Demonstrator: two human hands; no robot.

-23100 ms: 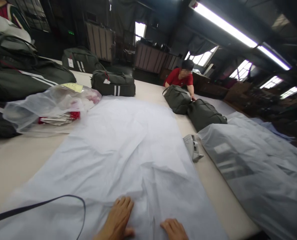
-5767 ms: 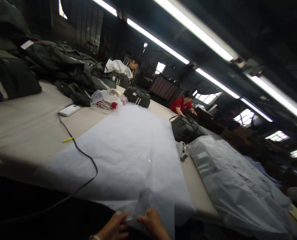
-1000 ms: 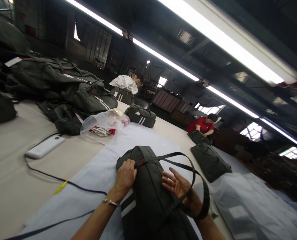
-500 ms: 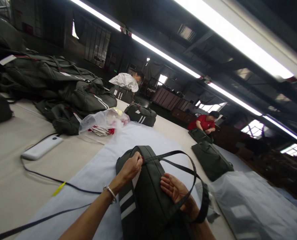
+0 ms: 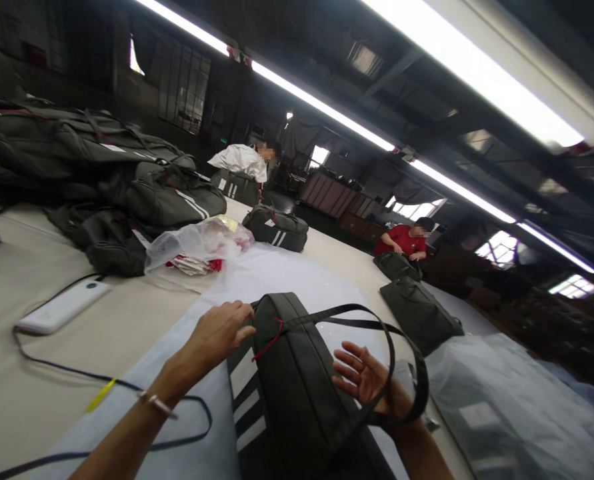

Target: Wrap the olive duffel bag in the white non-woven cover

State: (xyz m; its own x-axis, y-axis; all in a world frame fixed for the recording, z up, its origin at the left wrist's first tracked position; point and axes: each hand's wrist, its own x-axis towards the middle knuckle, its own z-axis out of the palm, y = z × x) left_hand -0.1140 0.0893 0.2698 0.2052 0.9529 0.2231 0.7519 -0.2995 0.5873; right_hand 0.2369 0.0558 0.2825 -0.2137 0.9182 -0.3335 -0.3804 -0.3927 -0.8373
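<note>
Resting open on the left side of the dark olive fabric duffel bag with white stripes (image 5: 287, 373), the left hand (image 5: 217, 333) grips nothing. The right hand (image 5: 364, 377) is open too, fingers spread, inside the bag's black strap loop (image 5: 377, 320). The strap could catch the wrist and drag the bag across the white tissue sheet (image 5: 277, 273) on the beige tabletop (image 5: 37, 373). Long ceiling lamps (image 5: 477, 73) light a dim workshop.
</note>
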